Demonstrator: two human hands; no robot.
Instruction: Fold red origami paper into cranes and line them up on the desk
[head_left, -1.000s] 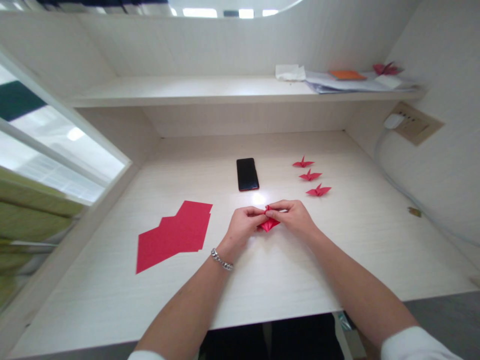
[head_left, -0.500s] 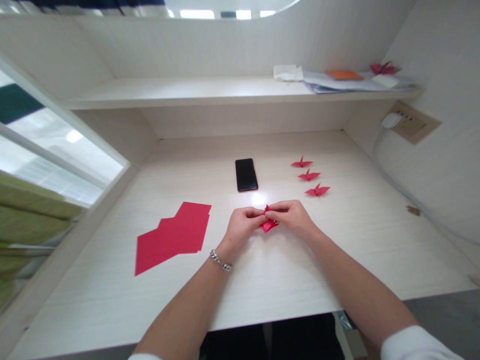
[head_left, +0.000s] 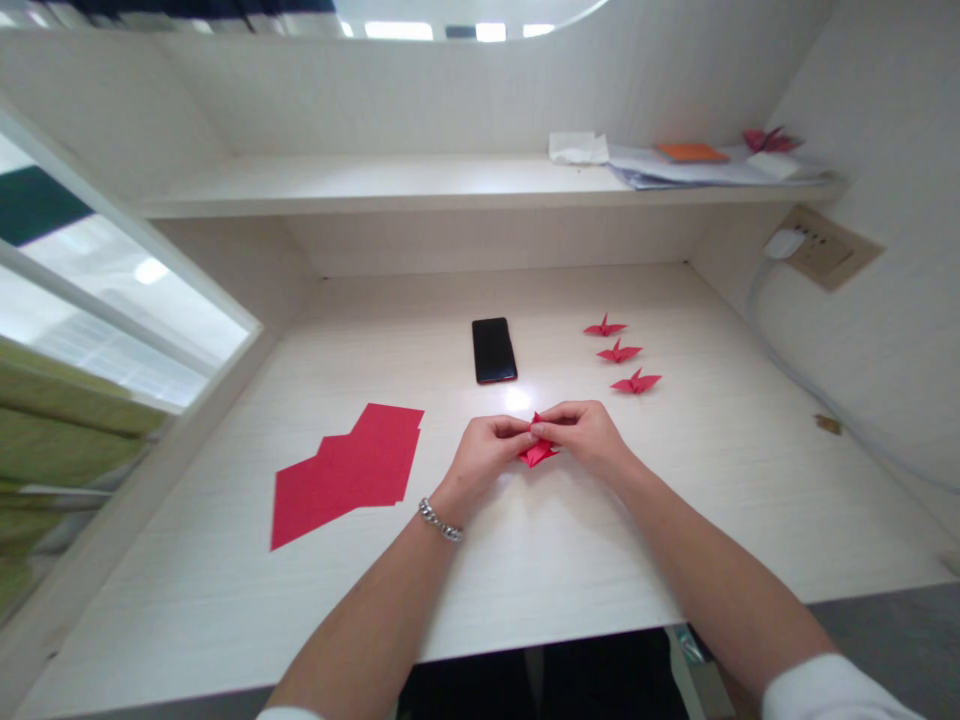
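Note:
Between my hands is a piece of folded red origami paper (head_left: 538, 455), its pointed corners showing below and above the fingertips. My left hand (head_left: 491, 448) pinches it from the left, thumb and fingers closed. From the right, my right hand (head_left: 581, 430) grips it too, and the two thumbs meet over its middle. Fingers hide part of the folds. Beyond my right hand stand three finished red paper cranes (head_left: 636, 383) in a slanting row. Flat red paper sheets (head_left: 352, 465) lie overlapping to the left of my left hand.
A black phone (head_left: 493, 350) lies behind my hands. The raised shelf (head_left: 375, 185) holds papers (head_left: 645, 170), an orange pad (head_left: 691, 152) and a red folded paper piece (head_left: 772, 140). At right, a white charger (head_left: 784, 243) sits in the wall socket (head_left: 832, 250), its cable trailing down.
The lower part of the folded paper shifts slightly under my fingers, its bottom points spreading a little. Both hands stay in nearly the same place and keep their pinch.

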